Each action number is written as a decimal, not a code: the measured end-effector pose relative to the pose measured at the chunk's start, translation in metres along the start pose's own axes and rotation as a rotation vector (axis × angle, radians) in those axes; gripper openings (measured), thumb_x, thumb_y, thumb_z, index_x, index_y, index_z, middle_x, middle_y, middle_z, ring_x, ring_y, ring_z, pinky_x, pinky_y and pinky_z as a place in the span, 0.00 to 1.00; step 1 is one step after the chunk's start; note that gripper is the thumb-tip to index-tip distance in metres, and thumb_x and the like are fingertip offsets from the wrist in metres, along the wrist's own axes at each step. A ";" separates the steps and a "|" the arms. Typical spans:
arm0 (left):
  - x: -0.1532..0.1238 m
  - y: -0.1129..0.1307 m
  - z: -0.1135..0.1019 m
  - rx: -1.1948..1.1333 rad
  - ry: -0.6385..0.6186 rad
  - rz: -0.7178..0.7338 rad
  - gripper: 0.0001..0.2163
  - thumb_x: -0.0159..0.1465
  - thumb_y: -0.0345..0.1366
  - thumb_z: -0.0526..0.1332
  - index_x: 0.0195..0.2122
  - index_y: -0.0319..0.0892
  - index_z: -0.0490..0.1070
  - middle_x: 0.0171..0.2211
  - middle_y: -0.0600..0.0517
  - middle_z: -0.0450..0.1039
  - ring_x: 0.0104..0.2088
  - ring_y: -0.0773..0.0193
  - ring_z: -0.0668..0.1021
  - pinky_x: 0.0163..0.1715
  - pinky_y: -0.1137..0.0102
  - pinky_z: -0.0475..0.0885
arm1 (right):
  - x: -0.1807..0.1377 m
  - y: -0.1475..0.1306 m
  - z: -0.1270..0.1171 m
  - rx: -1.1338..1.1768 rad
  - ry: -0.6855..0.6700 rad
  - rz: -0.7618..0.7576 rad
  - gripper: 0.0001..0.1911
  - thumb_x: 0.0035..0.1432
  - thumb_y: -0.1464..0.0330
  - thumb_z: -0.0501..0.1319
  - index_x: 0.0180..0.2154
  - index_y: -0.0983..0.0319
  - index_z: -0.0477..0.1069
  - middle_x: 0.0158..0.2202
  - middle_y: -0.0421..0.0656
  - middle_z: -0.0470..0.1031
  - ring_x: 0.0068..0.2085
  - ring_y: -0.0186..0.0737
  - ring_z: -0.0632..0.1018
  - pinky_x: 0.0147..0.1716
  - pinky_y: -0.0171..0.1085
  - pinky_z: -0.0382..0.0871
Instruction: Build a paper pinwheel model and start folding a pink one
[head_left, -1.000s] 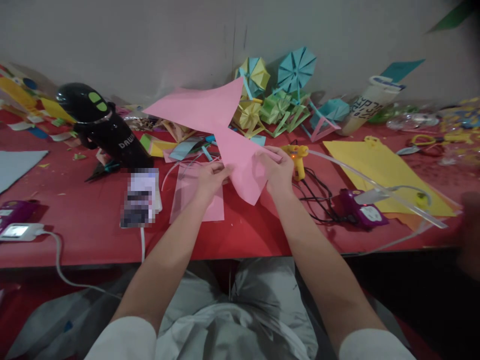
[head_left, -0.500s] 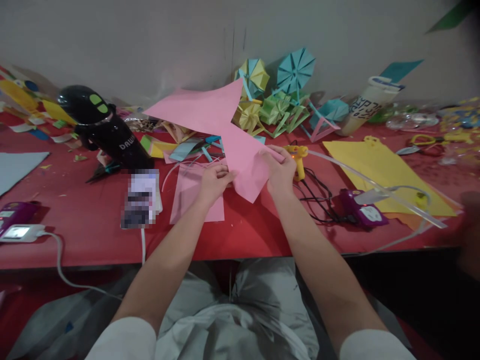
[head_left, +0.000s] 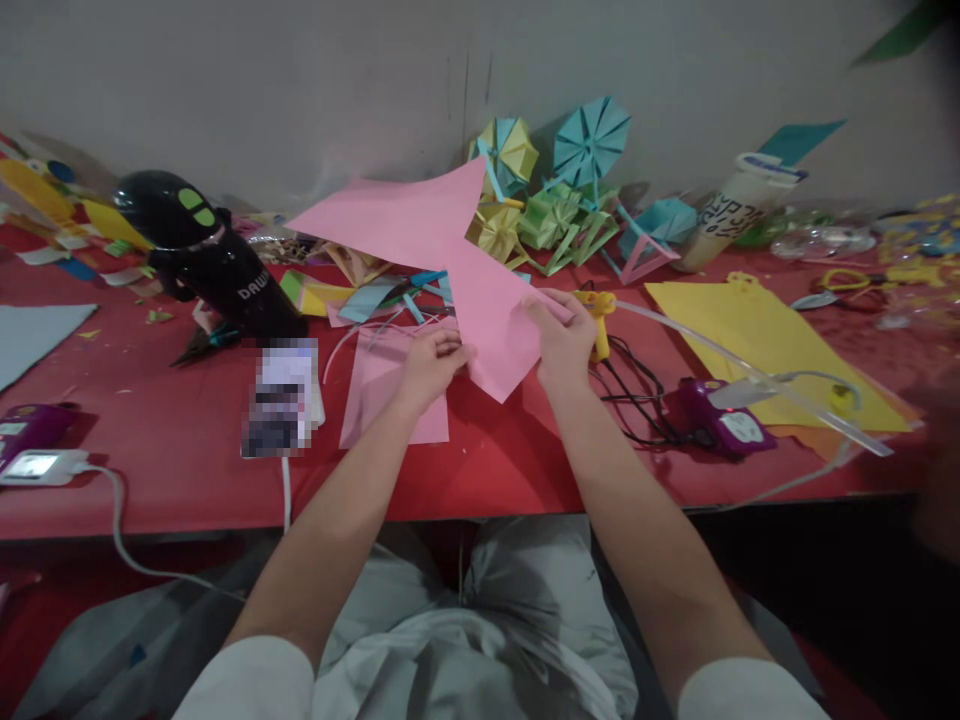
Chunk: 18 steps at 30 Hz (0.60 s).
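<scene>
Grey wall [head_left: 300,80] behind; red table [head_left: 510,475] in front of it, crowded along its far side. Reference point: yellow glue gun [head_left: 601,340].

Pink sheet [head_left: 495,325]: just left of the glue gun, raised above the table, tilted, held in both hands. Left hand [head_left: 431,365]: fingers pinched on the sheet's left edge. Right hand [head_left: 564,340]: nearest the glue gun, fingers closed on the sheet's right edge, thumb on the face turned to the wearer.

Second pink area [head_left: 390,215]: farther back and left of the glue gun; whether it joins the held sheet cannot be told. Pink square [head_left: 382,410]: flat on the table, left of the glue gun, partly under the left forearm. Phone [head_left: 281,400] and black bottle [head_left: 240,275]: both well left of the glue gun, bottle farther back.

Paper umbrellas [head_left: 592,140]: behind the glue gun, blue, yellow and green. Cup [head_left: 731,215], yellow paper [head_left: 750,325] and purple adapter [head_left: 731,425]: right of the glue gun.
</scene>
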<state>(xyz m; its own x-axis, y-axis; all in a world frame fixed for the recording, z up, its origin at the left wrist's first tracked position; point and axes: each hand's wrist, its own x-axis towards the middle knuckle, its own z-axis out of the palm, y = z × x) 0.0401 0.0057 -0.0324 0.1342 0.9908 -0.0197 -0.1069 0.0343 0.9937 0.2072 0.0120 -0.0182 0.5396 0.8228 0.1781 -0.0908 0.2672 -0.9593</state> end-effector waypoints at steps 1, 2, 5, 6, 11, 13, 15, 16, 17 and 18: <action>0.000 0.001 0.000 0.007 -0.003 0.004 0.07 0.50 0.30 0.70 0.29 0.39 0.75 0.28 0.51 0.76 0.29 0.66 0.77 0.34 0.70 0.73 | 0.001 0.001 -0.001 0.001 0.004 -0.004 0.14 0.44 0.62 0.69 0.35 0.59 0.73 0.33 0.41 0.78 0.36 0.40 0.79 0.37 0.40 0.75; 0.000 0.001 0.001 0.016 -0.003 0.013 0.07 0.49 0.28 0.69 0.30 0.39 0.76 0.29 0.51 0.76 0.30 0.66 0.77 0.35 0.69 0.73 | 0.001 0.002 -0.001 -0.001 0.005 -0.008 0.14 0.44 0.62 0.69 0.35 0.59 0.73 0.33 0.41 0.78 0.36 0.41 0.79 0.37 0.40 0.75; 0.001 0.002 0.001 0.049 0.018 0.040 0.07 0.49 0.25 0.68 0.29 0.39 0.76 0.29 0.50 0.76 0.31 0.66 0.77 0.38 0.69 0.73 | 0.003 0.004 -0.002 -0.034 -0.020 -0.026 0.14 0.46 0.60 0.67 0.36 0.58 0.73 0.34 0.41 0.78 0.37 0.41 0.79 0.36 0.41 0.74; 0.001 0.003 0.002 0.056 0.028 0.042 0.06 0.49 0.24 0.67 0.29 0.39 0.76 0.29 0.50 0.76 0.31 0.66 0.76 0.38 0.69 0.72 | 0.003 0.005 -0.002 -0.045 -0.031 -0.034 0.14 0.47 0.60 0.67 0.36 0.58 0.73 0.34 0.41 0.78 0.37 0.41 0.79 0.36 0.41 0.74; 0.000 0.002 0.003 0.087 0.039 0.053 0.05 0.51 0.24 0.65 0.27 0.39 0.76 0.27 0.51 0.75 0.29 0.66 0.76 0.35 0.70 0.72 | 0.003 0.006 -0.002 -0.029 -0.026 -0.038 0.13 0.47 0.61 0.67 0.36 0.58 0.73 0.33 0.41 0.77 0.36 0.40 0.78 0.36 0.41 0.74; 0.000 0.002 0.003 0.089 0.018 0.049 0.03 0.52 0.26 0.65 0.27 0.40 0.76 0.26 0.51 0.75 0.29 0.66 0.75 0.34 0.70 0.72 | 0.004 0.006 -0.003 -0.037 -0.013 -0.048 0.14 0.47 0.60 0.67 0.36 0.58 0.73 0.34 0.41 0.77 0.36 0.40 0.78 0.37 0.41 0.74; 0.000 0.001 0.003 0.081 0.001 0.030 0.01 0.53 0.29 0.66 0.26 0.40 0.75 0.25 0.52 0.74 0.27 0.67 0.75 0.32 0.69 0.73 | 0.005 0.007 -0.004 -0.062 -0.013 -0.064 0.14 0.48 0.59 0.66 0.37 0.58 0.73 0.34 0.41 0.77 0.37 0.41 0.78 0.37 0.42 0.74; 0.000 0.001 0.003 0.078 0.002 0.022 0.02 0.54 0.29 0.66 0.26 0.40 0.75 0.25 0.52 0.73 0.26 0.67 0.74 0.32 0.69 0.73 | 0.005 0.007 -0.004 -0.071 -0.015 -0.067 0.14 0.48 0.59 0.66 0.37 0.58 0.73 0.34 0.41 0.77 0.37 0.41 0.78 0.37 0.42 0.74; 0.000 0.001 0.003 0.079 0.011 0.016 0.02 0.54 0.29 0.67 0.26 0.39 0.74 0.24 0.52 0.73 0.25 0.67 0.74 0.31 0.69 0.73 | 0.005 0.007 -0.004 -0.075 -0.015 -0.068 0.14 0.48 0.59 0.66 0.37 0.58 0.73 0.34 0.41 0.77 0.36 0.41 0.78 0.37 0.43 0.74; 0.000 0.001 0.003 0.084 0.025 0.014 0.03 0.53 0.29 0.67 0.26 0.39 0.74 0.24 0.52 0.72 0.24 0.67 0.73 0.30 0.68 0.73 | 0.005 0.006 -0.004 -0.073 -0.013 -0.065 0.13 0.48 0.60 0.66 0.37 0.58 0.73 0.34 0.41 0.77 0.36 0.41 0.78 0.37 0.43 0.74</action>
<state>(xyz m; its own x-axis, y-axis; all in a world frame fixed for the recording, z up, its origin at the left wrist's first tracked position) 0.0431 0.0051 -0.0314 0.1081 0.9941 -0.0079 -0.0259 0.0107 0.9996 0.2127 0.0158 -0.0244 0.5312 0.8117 0.2430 0.0058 0.2833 -0.9590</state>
